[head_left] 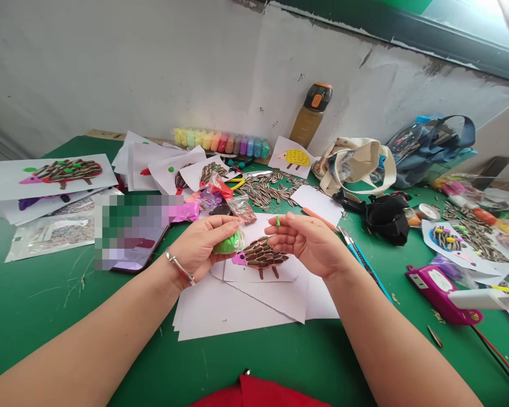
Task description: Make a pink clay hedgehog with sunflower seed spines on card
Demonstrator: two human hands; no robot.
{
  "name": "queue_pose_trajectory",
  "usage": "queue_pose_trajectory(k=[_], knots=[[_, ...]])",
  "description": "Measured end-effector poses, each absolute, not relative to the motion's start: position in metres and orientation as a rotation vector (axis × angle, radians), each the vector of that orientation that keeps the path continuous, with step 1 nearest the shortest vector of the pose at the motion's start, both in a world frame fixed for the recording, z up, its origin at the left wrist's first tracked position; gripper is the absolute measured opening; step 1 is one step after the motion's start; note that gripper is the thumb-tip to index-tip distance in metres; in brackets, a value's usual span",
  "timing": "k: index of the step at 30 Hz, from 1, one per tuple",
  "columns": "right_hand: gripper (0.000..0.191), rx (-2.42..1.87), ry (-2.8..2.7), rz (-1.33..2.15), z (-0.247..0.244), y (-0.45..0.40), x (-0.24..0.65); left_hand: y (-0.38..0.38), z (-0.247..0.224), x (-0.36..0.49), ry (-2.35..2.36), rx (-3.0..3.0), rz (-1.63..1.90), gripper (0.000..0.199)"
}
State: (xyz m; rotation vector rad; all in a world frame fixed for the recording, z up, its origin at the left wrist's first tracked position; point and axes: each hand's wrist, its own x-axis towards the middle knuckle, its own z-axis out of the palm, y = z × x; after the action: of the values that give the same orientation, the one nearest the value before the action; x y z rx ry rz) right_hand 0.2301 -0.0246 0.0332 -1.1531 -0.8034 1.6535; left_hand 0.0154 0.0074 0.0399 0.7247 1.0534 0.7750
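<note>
My left hand, with a silver bracelet at the wrist, grips a small clear packet of green clay between thumb and fingers. A tiny bit of green clay sits at the fingertips of my right hand, whose fingers are extended, slightly curled. Below and between both hands lies a hedgehog picture with a pink face, sunflower-seed spines and brown legs. It rests on stacked white paper; my left hand hides part of its sheet.
Loose sunflower seeds, scissors and clay packets lie beyond my hands. A phone is at left, a blue cutter at right. A bottle, a cloth bag and a magenta device stand farther out.
</note>
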Motion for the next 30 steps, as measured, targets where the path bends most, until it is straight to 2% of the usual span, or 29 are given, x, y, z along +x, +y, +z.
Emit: queue_pose_trajectory(k=[3, 10, 24, 28, 30], knots=[[0.036, -1.205, -0.782, 1.628, 0.0314, -0.0228, 0.2309, 0.0072, 0.0403, 0.0160, 1.059, 0.721, 0.773, 0.014], [0.019, -1.198, -0.811, 1.606, 0.0305, -0.0222, 0.2334, 0.0080, 0.0408, 0.0157, 1.052, 0.732, 0.778, 0.016], [0.031, -1.253, -0.951, 1.384, 0.0306, -0.0208, 0.2362, 0.0086, 0.0416, 0.0131, 1.035, 0.764, 0.797, 0.016], [0.021, -1.245, -0.975, 1.323, 0.0320, -0.0204, 0.2382, 0.0084, 0.0419, 0.0135, 1.049, 0.763, 0.802, 0.018], [0.030, -1.240, -0.972, 1.342, 0.0324, -0.0207, 0.2385, 0.0088, 0.0416, 0.0136, 1.048, 0.773, 0.800, 0.019]])
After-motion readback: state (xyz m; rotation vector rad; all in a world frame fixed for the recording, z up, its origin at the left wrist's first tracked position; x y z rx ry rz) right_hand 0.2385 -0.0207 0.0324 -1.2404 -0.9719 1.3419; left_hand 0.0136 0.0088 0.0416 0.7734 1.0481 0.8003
